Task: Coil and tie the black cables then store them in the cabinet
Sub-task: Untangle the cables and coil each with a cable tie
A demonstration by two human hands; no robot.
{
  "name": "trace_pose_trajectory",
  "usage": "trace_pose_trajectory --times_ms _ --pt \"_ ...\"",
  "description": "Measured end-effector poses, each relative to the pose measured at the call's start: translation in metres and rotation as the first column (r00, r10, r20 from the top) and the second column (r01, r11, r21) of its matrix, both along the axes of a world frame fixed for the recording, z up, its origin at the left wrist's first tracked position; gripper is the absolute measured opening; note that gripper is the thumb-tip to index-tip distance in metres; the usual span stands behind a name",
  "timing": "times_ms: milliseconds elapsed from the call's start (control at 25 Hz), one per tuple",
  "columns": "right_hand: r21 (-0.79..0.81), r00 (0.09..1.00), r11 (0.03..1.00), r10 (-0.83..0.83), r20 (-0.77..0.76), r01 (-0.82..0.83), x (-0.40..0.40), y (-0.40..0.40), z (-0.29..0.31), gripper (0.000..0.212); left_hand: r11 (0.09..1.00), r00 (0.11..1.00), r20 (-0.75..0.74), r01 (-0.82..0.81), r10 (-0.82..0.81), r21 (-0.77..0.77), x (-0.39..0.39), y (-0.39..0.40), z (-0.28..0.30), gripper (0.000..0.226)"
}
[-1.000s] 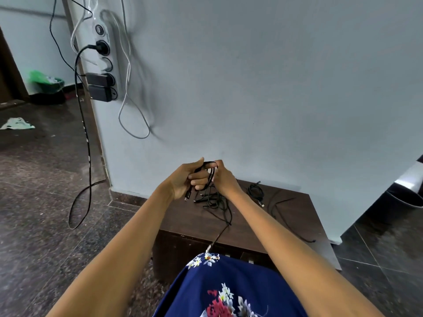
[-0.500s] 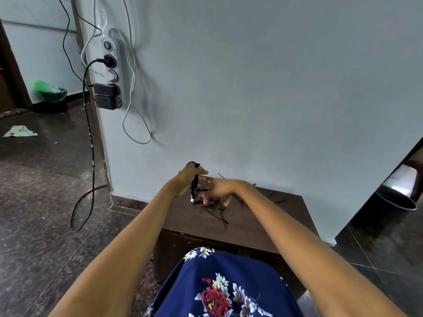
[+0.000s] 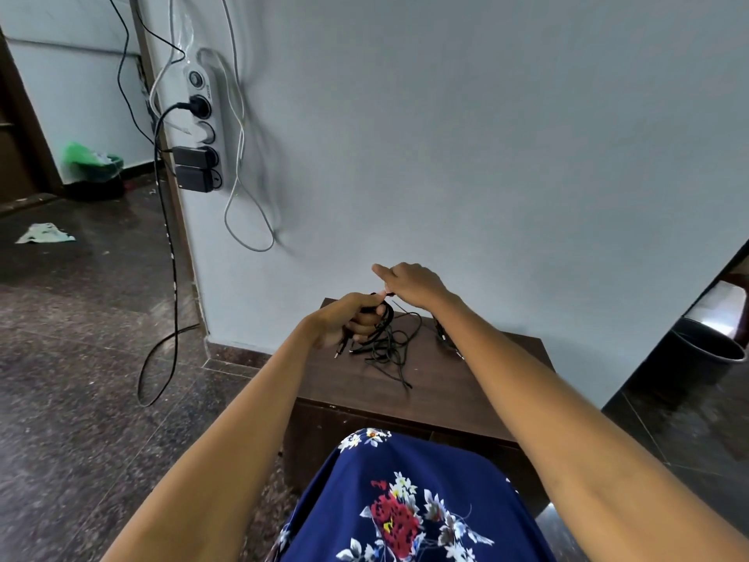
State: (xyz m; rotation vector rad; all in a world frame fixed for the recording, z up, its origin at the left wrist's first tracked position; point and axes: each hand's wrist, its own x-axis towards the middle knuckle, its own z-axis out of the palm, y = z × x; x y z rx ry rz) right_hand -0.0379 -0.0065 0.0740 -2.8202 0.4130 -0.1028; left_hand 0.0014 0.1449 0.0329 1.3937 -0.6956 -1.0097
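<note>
head view: left hand [image 3: 350, 318] grips a bundle of black cables [image 3: 385, 338] above the cabinet [image 3: 466, 383] top's back left; loose strands trail toward its middle. right hand [image 3: 409, 283] pinches a strand just above, forefinger extended.

A cabinet [image 3: 429, 383] stands against the wall [image 3: 466, 135], cables [image 3: 385, 342] on its top under both hands: left hand [image 3: 348, 318] near, right hand [image 3: 413, 283] just beyond. A power strip [image 3: 202, 123] hangs far left; a bin [image 3: 705, 350] sits right.
</note>
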Motion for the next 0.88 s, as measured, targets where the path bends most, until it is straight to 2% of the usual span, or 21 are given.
trace_pose_trajectory --times_ms 40,80,120,160,200,240,280,320,360,440,520,600,680,760,880 --pt "-0.012 0.998 0.999 -0.037 0.05 0.038 0.0 0.002 -0.007 0.066 0.998 0.998 -0.061 0.009 -0.012 -0.055 -0.001 0.002 0.001 0.039" --pt "0.054 0.992 0.996 -0.081 0.092 0.076 -0.002 0.005 -0.012 0.067 0.994 0.993 -0.116 -0.002 -0.011 -0.112 -0.001 0.003 0.002 0.039" --pt "0.22 0.985 0.971 -0.122 0.12 0.093 -0.004 0.009 -0.017 0.069 0.985 0.987 -0.16 -0.03 0.002 -0.17 -0.001 0.002 0.002 0.039" --pt "0.473 0.982 0.877 -0.153 0.114 0.081 -0.006 0.012 -0.022 0.07 0.971 0.979 -0.202 -0.067 0.02 -0.229 -0.002 0.001 0.002 0.038" --pt "0.731 0.983 0.681 -0.166 0.084 0.052 -0.009 0.016 -0.026 0.069 0.954 0.969 -0.242 -0.11 0.041 -0.279 -0.003 -0.001 0.001 0.038" --pt "0.891 0.986 0.453 -0.158 0.054 0.023 -0.014 0.021 -0.028 0.067 0.937 0.957 -0.282 -0.156 0.065 -0.312 -0.005 -0.004 0.001 0.039" --pt "0.961 0.985 0.276 -0.164 0.05 -0.003 -0.016 0.026 -0.03 0.064 0.924 0.944 -0.314 -0.203 0.098 -0.324 -0.006 -0.007 0.0 0.039" --pt "0.979 0.978 0.203 -0.204 0.054 -0.012 -0.016 0.03 -0.032 0.061 0.914 0.933 -0.333 -0.25 0.139 -0.32 -0.008 -0.011 -0.001 0.039" --pt "0.975 0.963 0.222 -0.263 0.057 0.003 -0.014 0.036 -0.035 0.059 0.906 0.923 -0.336 -0.294 0.187 -0.304 -0.009 -0.015 -0.003 0.04" --pt "0.93 0.915 0.362 -0.393 0.09 0.064 -0.01 0.041 -0.04 0.056 0.896 0.905 -0.337 -0.355 0.258 -0.266 -0.012 -0.022 -0.007 0.041" --pt "0.893 0.875 0.44 -0.463 0.139 0.091 -0.007 0.037 -0.045 0.05 0.899 0.893 -0.374 -0.358 0.251 -0.251 -0.014 -0.027 -0.012 0.041" --pt "0.898 0.852 0.43 -0.502 0.152 0.094 -0.007 0.028 -0.049 0.046 0.919 0.883 -0.445 -0.289 0.149 -0.267 -0.012 -0.028 -0.016 0.055" --pt "0.927 0.851 0.37 -0.506 0.137 0.07 -0.008 0.02 -0.053 0.046 0.931 0.86 -0.507 -0.232 0.061 -0.282 -0.007 -0.028 -0.02 0.066" --pt "0.929 0.867 0.367 -0.475 0.148 0.043 -0.01 0.013 -0.057 0.045 0.929 0.846 -0.533 -0.223 0.033 -0.295 -0.005 -0.034 -0.024 0.053" --pt "0.894 0.857 0.447 -0.475 0.199 0.04 -0.015 -0.009 -0.071 0.042 0.932 0.834 -0.544 -0.262 0.088 -0.251 -0.012 -0.062 -0.034 0.04"
